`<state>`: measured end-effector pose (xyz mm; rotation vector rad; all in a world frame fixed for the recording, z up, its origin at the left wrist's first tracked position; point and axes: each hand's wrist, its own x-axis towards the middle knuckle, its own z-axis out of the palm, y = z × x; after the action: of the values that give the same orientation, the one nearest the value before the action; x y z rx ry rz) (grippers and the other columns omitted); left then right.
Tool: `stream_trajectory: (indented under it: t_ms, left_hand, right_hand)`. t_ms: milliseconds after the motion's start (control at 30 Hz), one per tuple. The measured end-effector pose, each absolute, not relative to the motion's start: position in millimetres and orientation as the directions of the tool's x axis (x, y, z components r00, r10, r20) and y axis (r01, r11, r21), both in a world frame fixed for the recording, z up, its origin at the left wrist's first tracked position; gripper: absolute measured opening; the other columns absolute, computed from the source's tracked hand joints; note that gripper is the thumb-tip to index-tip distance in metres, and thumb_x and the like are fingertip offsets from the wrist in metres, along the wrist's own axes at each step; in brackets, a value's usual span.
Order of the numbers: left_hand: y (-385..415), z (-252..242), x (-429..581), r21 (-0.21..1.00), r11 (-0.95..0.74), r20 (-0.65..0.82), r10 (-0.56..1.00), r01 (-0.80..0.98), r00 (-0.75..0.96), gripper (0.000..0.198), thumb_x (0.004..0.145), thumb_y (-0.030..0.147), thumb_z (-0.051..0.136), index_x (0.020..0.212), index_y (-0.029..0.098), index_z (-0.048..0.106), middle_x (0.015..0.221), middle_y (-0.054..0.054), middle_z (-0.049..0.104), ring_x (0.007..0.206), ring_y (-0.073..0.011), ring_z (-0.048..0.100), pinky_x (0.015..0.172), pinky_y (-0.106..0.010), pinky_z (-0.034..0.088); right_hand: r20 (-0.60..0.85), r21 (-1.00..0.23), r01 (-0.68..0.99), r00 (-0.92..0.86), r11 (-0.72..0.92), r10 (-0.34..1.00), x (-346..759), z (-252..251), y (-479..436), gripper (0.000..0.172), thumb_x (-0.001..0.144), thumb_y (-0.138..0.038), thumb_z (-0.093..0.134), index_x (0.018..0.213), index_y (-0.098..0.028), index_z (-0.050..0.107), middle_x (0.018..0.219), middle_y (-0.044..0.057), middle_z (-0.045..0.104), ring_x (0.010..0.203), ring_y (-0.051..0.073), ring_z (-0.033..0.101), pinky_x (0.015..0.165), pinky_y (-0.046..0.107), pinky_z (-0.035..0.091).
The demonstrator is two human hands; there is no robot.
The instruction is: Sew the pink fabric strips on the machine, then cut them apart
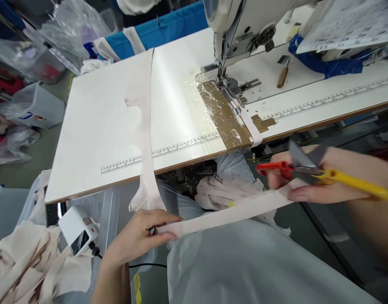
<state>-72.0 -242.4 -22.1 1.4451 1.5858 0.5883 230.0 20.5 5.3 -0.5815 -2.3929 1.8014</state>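
The white table (101, 126) fills most of the view, with the sewing machine (241, 25) at its far right. A long pale band (147, 126) is draped across it and hangs over the front edge. Below that edge a light cloth (244, 261) covers the person's lap. Above it, a pale pink strip (225, 213) is stretched nearly taut between the two hands, clear of the table.

The left hand (139, 236) is closed in a pinch on the strip's near end, thumb on top. The right hand (310, 185) is wrapped round the scissors (307, 169), which have red and yellow handles, and its lower fingers press the strip's other end. The blades look parted, though blur keeps me from being sure.

From where I stand, the worry is how crowded that right hand is. The blades sit just above the strip and right beside the fingers holding it, so a fingertip could get nicked. If the left pinch slackens, the strip would sag and any cut might run crooked or chew the edge. The lap cloth lies close beneath and could be snagged by the blade tips. The hanging end of the band dangles just beside the left hand and could get gathered in with the strip by mistake.
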Motion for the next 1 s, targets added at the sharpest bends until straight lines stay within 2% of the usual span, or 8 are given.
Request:
stream_trajectory:
  t_ms: [100,200,333,433,567,667,800,1000]
  left_hand:
    - [-255,-23,-76,0.847,0.184,-0.244,0.968,0.499,0.056,0.018,0.09,0.033,0.063,0.087,0.025,0.079,0.061,-0.003,0.068,0.05,-0.0143,0.058,0.047,-0.022,0.041]
    - [-261,-24,-76,0.868,0.233,-0.195,0.972,0.439,-0.132,0.026,0.094,0.037,0.057,0.083,0.023,0.077,0.059,-0.001,0.064,0.04,-0.0111,0.05,0.042,-0.022,0.039]
    - [-251,-32,-58,0.792,0.286,-0.084,0.926,0.54,-0.367,0.029,0.092,0.041,0.057,0.083,0.022,0.076,0.101,-0.01,0.07,0.048,-0.0102,0.052,0.048,-0.025,0.045]
    - [-235,-47,-39,0.773,0.354,-0.096,0.886,0.527,-0.453,0.033,0.092,0.044,0.053,0.08,0.02,0.072,0.093,-0.009,0.069,0.047,-0.011,0.052,0.049,-0.026,0.044]
    - [-216,-73,-19,0.889,0.42,-0.34,0.873,0.184,-0.35,0.03,0.094,0.044,0.047,0.092,0.018,0.063,0.052,0.001,0.059,0.041,-0.0143,0.053,0.046,-0.024,0.042]
    - [-207,-85,-11,0.908,0.41,-0.416,0.867,-0.082,-0.275,0.028,0.089,0.047,0.053,0.091,0.02,0.055,0.061,-0.001,0.064,0.054,-0.0186,0.066,0.046,-0.024,0.047]
    - [-197,-84,-5,0.873,0.425,-0.473,0.857,-0.239,-0.202,0.035,0.082,0.052,0.064,0.088,0.019,0.055,0.076,0.0,0.061,0.062,-0.0213,0.073,0.04,-0.022,0.045]
    - [-187,-77,3,0.855,0.48,-0.516,0.826,-0.195,-0.227,0.043,0.077,0.058,0.07,0.087,0.018,0.061,0.067,0.0,0.064,0.058,-0.0213,0.072,0.038,-0.02,0.039]
  right_hand:
    - [-0.216,-0.869,0.264,-0.963,0.418,0.159,220,51,48,0.013,0.077,-0.034,0.073,0.086,-0.025,0.074,0.07,-0.008,0.068,0.055,0.005,0.06,0.048,0.015,0.042]
    - [-0.219,-0.619,0.373,-0.927,0.691,0.305,177,98,60,0.033,0.072,-0.045,0.071,0.092,-0.018,0.071,0.065,-0.013,0.059,0.055,0.001,0.055,0.046,0.015,0.03]
    - [0.063,-0.287,0.46,-0.866,0.84,0.496,105,123,49,0.031,0.085,-0.034,0.061,0.098,-0.005,0.062,0.087,-0.006,0.06,0.093,0.013,0.063,0.059,0.02,0.032]
    - [0.231,-0.344,0.313,-0.886,0.885,0.403,80,103,36,0.021,0.089,-0.017,0.061,0.109,-0.012,0.06,0.115,0.003,0.064,0.111,0.021,0.061,0.078,0.026,0.046]
    - [0.337,-0.597,0.088,-0.874,0.798,0.35,105,46,15,0.017,0.087,-0.03,0.066,0.096,-0.019,0.057,0.092,0.004,0.065,0.079,0.019,0.062,0.067,0.032,0.05]
    - [-0.024,-0.891,0.129,-0.971,0.436,0.237,147,1,-7,0.028,0.093,-0.047,0.056,0.09,-0.02,0.052,0.085,0.003,0.063,0.069,0.016,0.058,0.06,0.03,0.048]
    - [-0.352,-0.833,0.374,-0.927,0.407,0.132,192,-55,-28,0.041,0.094,-0.057,0.047,0.075,-0.022,0.039,0.07,-0.002,0.045,0.062,0.014,0.043,0.057,0.028,0.037]
    - [-0.492,-0.778,0.474,-0.868,0.413,0.071,205,-87,-25,0.047,0.093,-0.065,0.042,0.074,-0.023,0.035,0.067,-0.004,0.04,0.061,0.014,0.039,0.056,0.027,0.03]
